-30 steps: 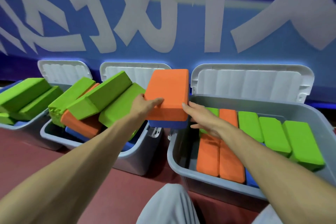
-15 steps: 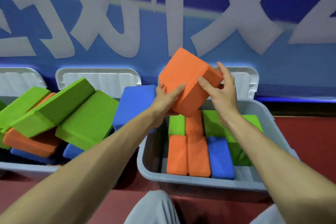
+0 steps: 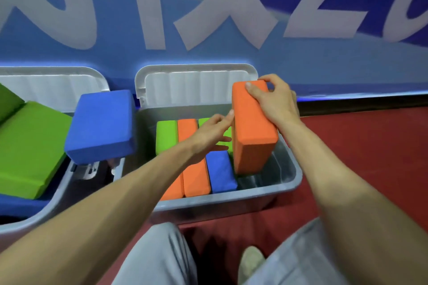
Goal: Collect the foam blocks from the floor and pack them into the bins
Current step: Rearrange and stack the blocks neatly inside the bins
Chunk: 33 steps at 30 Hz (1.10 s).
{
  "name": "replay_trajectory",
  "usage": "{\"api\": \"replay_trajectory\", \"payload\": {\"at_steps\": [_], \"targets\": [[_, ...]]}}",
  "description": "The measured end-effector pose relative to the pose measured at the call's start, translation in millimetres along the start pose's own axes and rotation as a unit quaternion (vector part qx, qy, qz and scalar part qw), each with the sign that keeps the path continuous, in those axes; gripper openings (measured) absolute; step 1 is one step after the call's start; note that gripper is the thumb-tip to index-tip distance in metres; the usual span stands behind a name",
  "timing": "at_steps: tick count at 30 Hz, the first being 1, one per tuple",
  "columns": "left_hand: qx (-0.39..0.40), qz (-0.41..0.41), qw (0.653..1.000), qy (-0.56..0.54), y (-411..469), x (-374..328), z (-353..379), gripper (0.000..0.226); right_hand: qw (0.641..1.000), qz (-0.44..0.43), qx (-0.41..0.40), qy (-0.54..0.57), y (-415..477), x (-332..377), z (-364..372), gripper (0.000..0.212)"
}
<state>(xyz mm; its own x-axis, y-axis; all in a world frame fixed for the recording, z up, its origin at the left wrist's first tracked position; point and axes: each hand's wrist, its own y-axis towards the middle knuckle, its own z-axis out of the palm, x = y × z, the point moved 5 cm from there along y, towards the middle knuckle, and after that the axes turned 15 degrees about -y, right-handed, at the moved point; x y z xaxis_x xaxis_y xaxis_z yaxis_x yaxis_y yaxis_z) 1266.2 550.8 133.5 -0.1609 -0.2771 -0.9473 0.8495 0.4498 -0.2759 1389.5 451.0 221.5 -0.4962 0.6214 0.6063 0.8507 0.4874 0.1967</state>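
gripping from above, the right hand (image 3: pixel 275 102) curls fingers and thumb round the top end of the orange block (image 3: pixel 252 141), which stands on end, slightly tilted, inside the grey bin (image 3: pixel 231 201) at its right side. the left hand (image 3: pixel 208 134) reaches over the grey bin with straight fingers, holding nothing, index tip touching that block's left edge. left of the grey bin is a second bin (image 3: pixel 60 194) holding a large green block (image 3: pixel 30 146); a blue block (image 3: pixel 102 127) lies over its rim nearest the grey bin. inside the grey bin, packed blocks (image 3: pixel 195 176) in green, orange and blue lie side by side.
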Motion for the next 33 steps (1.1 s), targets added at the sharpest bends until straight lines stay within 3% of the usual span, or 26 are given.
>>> {"api": "replay_trajectory", "payload": {"at_steps": [2, 6, 10, 17, 24, 33], "targets": [[0.005, 0.016, 0.998, -0.067, 0.0, -4.4, 6.2, 0.041, 1.000, 0.018, 0.013, -0.015, 3.0, -4.9, -4.4, 0.044], [0.040, -0.008, 0.996, -0.085, 0.6, 9.2, 18.0, 0.037, 0.997, 0.013, 0.046, -0.068, 0.2, -15.7, 2.5, 0.044], [0.025, -0.025, 0.994, -0.104, -0.1, 29.2, 22.1, 0.037, 0.993, 0.009, 0.080, -0.085, -3.5, -26.8, 18.6, 0.042], [0.025, -0.003, 0.998, -0.050, 2.1, 31.2, 19.2, 0.042, 0.991, 0.015, 0.089, -0.099, -2.6, -30.0, 22.9, 0.040], [0.045, 0.022, 0.998, -0.022, -0.6, 17.7, 12.4, 0.060, 0.986, -0.021, 0.117, -0.118, 4.8, -26.1, 22.5, 0.039], [0.044, 0.016, 0.998, 0.048, 8.1, 17.1, 2.2, 0.053, 0.977, -0.008, 0.133, -0.168, 7.8, -36.0, 47.6, 0.051]]}}
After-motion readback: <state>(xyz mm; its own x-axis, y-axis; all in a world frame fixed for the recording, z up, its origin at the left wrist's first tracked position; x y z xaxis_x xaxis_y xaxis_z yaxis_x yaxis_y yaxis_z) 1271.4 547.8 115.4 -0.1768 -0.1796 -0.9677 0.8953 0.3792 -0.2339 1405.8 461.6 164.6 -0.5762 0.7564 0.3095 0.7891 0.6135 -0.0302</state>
